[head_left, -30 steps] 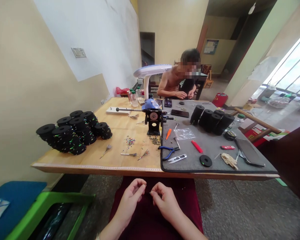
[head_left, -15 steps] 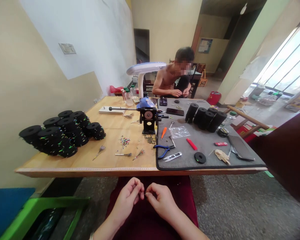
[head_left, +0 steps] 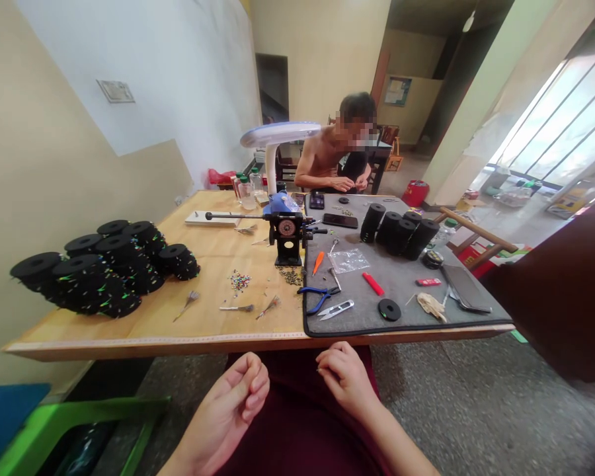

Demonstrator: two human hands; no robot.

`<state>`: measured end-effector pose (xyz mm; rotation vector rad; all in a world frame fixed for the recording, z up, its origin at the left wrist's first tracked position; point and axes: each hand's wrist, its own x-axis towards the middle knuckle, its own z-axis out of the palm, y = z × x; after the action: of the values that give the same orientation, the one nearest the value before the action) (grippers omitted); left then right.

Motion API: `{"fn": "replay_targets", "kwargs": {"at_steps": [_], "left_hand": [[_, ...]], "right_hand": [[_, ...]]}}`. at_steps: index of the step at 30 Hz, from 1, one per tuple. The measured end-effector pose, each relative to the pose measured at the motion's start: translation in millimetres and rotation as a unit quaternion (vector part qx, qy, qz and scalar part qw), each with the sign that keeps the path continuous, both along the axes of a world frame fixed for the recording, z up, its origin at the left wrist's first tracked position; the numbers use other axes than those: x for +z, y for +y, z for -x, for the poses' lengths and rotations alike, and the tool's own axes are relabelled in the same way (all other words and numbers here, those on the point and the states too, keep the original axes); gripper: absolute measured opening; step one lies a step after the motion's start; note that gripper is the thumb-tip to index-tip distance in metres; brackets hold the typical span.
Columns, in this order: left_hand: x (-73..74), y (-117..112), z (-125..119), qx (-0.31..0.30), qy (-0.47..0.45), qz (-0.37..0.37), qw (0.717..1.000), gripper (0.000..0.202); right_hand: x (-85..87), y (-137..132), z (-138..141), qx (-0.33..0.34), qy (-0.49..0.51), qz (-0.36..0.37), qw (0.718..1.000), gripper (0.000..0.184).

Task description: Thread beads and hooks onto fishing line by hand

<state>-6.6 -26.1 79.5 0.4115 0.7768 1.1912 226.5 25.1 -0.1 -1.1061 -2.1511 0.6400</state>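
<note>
Over the dark red cloth on my lap (head_left: 297, 410), my left hand (head_left: 235, 400) is closed, thumb against the curled fingers. Whatever it pinches is too fine to make out. Apart from it, just below the table edge, my right hand (head_left: 346, 378) is also closed in a pinch, with a tiny dark speck at its fingertips that I cannot name. Nearest on the table lie silver thread snips (head_left: 336, 310), blue-handled pliers (head_left: 318, 299) and a black foam spool (head_left: 389, 309).
Black foam spools with coloured bits (head_left: 114, 264) stand at the left. A black winding device (head_left: 287, 238) sits mid-table beside a white lamp (head_left: 272, 155). More black spools (head_left: 401, 231) stand on the grey mat (head_left: 350, 281). Across the table sits a person (head_left: 327, 162).
My hands, which were fingertip to fingertip, have drawn apart. The left moved left and closer to me, the right moved right and up toward the table edge. The view shifted slightly.
</note>
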Motion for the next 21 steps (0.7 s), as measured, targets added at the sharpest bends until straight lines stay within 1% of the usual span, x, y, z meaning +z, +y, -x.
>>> {"fn": "replay_targets", "kwargs": {"at_steps": [4, 7, 10, 15, 21], "left_hand": [[8.7, -4, 1, 0.026, 0.012, 0.003, 1.0, 0.025], [13.0, -4, -1, 0.024, 0.019, -0.006, 1.0, 0.026], [14.2, -3, -3, 0.016, 0.025, -0.013, 0.999, 0.025], [12.2, -2, -4, 0.018, 0.032, -0.012, 0.999, 0.026], [13.2, -1, -2, 0.024, 0.038, -0.003, 0.999, 0.026]], "right_hand": [[-11.9, 4, -22, -0.036, -0.039, -0.032, 0.998, 0.014], [-18.2, 4, -30, -0.05, -0.055, -0.049, 0.996, 0.016], [-22.8, 4, -34, -0.053, -0.06, -0.056, 0.995, 0.017], [-28.8, 5, -36, -0.061, -0.054, -0.043, 0.996, 0.015], [-35.2, 8, -39, -0.048, -0.034, -0.045, 0.997, 0.017]]}}
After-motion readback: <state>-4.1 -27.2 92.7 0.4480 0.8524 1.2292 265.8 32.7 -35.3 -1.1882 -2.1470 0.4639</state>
